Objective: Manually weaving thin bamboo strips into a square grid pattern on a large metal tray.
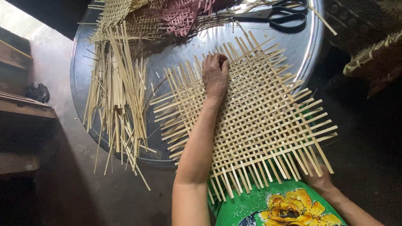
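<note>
A half-woven bamboo mat point(255, 121) is seen spread across the near edge of a round metal tray point(301, 46), with its lower corner overhanging onto a green garment printed with a yellow flower point(289, 207). The left hand point(215, 75) is laid flat near the mat's upper left part, its fingers bent down onto the strips; no strip is seen to be pinched, so its grip is best called narrow and empty. The right hand point(319, 181) is tucked beneath the lower right corner of the mat, and most of it is hidden by the projecting strip ends; whether its grip is closed on a strip cannot be told, though it appears to support the weave from below.

A loose bundle of bamboo strips point(117, 96) is piled on the left part of the tray, with several ends hanging over the rim towards the floor point(75, 184). Further woven pieces point(125, 16), one pale and one pinkish point(184, 16), are stacked at the far side of the tray. A pair of black-handled scissors point(284, 14) is laid just beside them at the top right. A wooden ledge point(25, 109) is visible at the left edge.
</note>
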